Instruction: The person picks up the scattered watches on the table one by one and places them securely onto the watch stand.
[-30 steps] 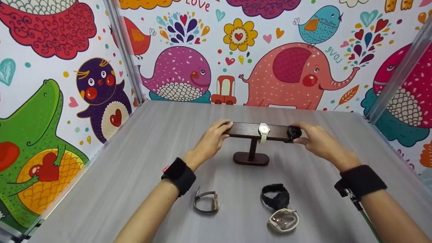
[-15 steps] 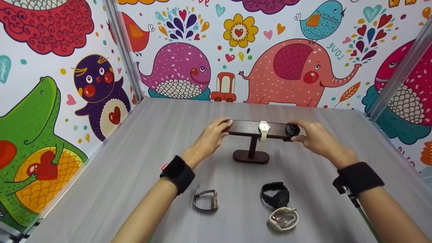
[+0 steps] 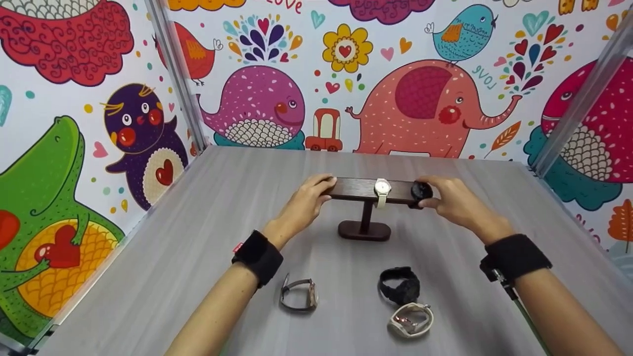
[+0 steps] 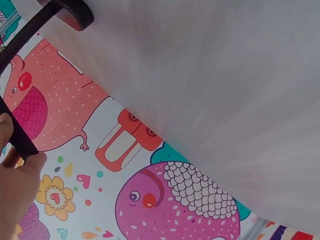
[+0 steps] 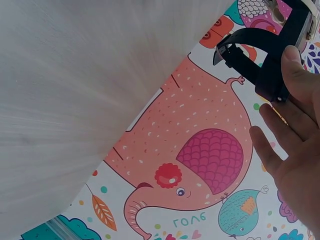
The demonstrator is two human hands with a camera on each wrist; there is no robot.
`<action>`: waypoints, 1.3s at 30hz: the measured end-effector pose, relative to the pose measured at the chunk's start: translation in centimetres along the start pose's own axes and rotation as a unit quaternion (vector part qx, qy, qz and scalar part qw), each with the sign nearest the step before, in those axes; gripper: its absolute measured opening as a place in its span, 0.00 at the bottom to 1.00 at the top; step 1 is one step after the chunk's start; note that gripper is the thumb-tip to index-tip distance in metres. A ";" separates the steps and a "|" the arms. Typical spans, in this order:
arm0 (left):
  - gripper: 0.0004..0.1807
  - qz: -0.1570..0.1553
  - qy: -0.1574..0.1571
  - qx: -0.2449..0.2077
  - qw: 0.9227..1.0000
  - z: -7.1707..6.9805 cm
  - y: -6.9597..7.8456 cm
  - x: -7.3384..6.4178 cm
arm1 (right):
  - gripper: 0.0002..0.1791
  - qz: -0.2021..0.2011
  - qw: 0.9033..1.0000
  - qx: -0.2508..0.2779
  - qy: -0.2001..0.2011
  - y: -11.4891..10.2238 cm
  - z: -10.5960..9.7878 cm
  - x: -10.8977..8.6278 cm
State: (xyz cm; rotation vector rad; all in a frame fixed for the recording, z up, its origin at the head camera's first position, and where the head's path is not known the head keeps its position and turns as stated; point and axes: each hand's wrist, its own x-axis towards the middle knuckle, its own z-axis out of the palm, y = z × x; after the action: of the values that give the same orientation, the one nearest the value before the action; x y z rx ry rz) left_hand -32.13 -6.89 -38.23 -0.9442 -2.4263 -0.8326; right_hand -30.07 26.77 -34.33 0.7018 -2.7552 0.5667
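Observation:
A dark brown T-shaped watch stand stands upright on the table. My left hand grips the left end of its bar, fingers above and thumb in front; the left wrist view shows the same hold. Around the bar's right end sits a black watch. My right hand pinches it, fingers on top and thumb low on the near side. In the right wrist view the strap's loop and clasp hang under the bar. A cream-strapped watch with a pale dial is round the bar near its middle.
Closer to me on the grey table lie a brown-strapped watch at left, another black watch, and a cream watch beside it at right. Walls with printed cartoon animals border the table.
The black watch and my right hand have shifted slightly left along the bar, toward the cream-strapped watch. My left hand keeps its grip. The head view has moved a little.

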 end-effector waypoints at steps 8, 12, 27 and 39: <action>0.21 -0.006 0.003 0.005 1.000 0.2 0.0 0.0 | 0.25 -0.016 1.000 0.014 0.013 -0.8 1.0 0.8; 0.21 0.001 -0.002 0.005 1.000 0.4 0.2 0.1 | 0.24 -0.030 0.999 0.018 0.021 -1.6 1.5 1.3; 0.21 0.002 0.000 0.015 1.000 0.1 0.1 -0.2 | 0.25 -0.032 0.999 0.034 0.019 -1.9 2.0 1.7; 0.21 -0.003 0.004 0.008 1.000 0.1 0.2 -0.1 | 0.25 -0.031 0.999 0.036 0.025 -1.8 2.1 1.7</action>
State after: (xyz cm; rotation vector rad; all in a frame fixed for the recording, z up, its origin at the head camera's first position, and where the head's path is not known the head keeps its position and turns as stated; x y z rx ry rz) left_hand -31.94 -6.80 -38.29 -0.9275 -2.4267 -0.8170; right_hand -30.88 23.75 -35.13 0.7766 -2.6678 0.6650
